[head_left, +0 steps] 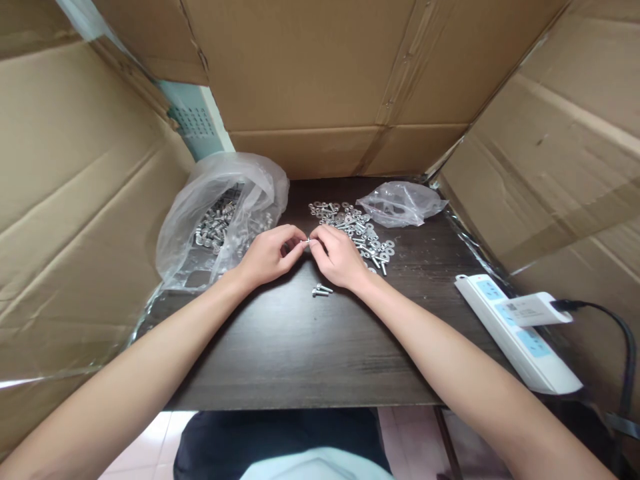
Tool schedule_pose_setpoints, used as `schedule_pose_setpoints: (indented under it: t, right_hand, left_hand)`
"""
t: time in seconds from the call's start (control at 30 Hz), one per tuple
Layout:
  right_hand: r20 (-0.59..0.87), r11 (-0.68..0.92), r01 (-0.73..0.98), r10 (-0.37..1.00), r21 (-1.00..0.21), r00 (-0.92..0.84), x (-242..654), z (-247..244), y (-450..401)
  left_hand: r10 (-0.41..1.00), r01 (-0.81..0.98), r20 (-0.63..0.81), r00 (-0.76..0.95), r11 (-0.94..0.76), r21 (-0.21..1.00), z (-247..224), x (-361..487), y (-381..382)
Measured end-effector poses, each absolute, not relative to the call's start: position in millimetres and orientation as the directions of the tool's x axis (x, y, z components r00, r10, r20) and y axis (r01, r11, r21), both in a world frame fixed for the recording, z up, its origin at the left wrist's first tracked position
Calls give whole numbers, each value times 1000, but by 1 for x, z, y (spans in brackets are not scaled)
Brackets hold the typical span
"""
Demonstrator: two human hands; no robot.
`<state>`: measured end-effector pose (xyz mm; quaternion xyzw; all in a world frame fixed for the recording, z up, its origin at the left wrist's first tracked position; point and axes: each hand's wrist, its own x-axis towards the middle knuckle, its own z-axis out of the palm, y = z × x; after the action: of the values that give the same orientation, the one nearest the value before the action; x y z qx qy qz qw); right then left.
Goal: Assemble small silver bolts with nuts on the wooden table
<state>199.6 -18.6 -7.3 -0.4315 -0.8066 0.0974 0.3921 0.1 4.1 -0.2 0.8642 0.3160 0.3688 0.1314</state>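
Note:
Over the middle of the table, my left hand (274, 254) and my right hand (336, 252) meet fingertip to fingertip. Both are closed in a pinch on a small silver bolt (308, 241), mostly covered by the fingers. A washer may be on it, but it is too small to tell. Just below my right hand, two bolts (321, 291) lie side by side on the table. Behind and beside that hand spreads a loose pile of bolts, nuts and flat washers (367, 239).
A clear plastic bag (173, 243) of metal fasteners stands open at the left. Another crumpled bag (403, 203) lies at the back right. A white power strip (520, 333) with a plugged-in adapter and black cable lies right. Cardboard walls (320, 67) enclose the dark table (280, 360).

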Motion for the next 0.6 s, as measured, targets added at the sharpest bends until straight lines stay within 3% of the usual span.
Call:
schedule_pose_setpoints:
  t: [0.6]
  right_hand:
    - [549, 601, 620, 777, -504, -307, 200, -7, -20]
  left_hand:
    - [636, 445, 569, 521, -771, 455, -1, -1, 4]
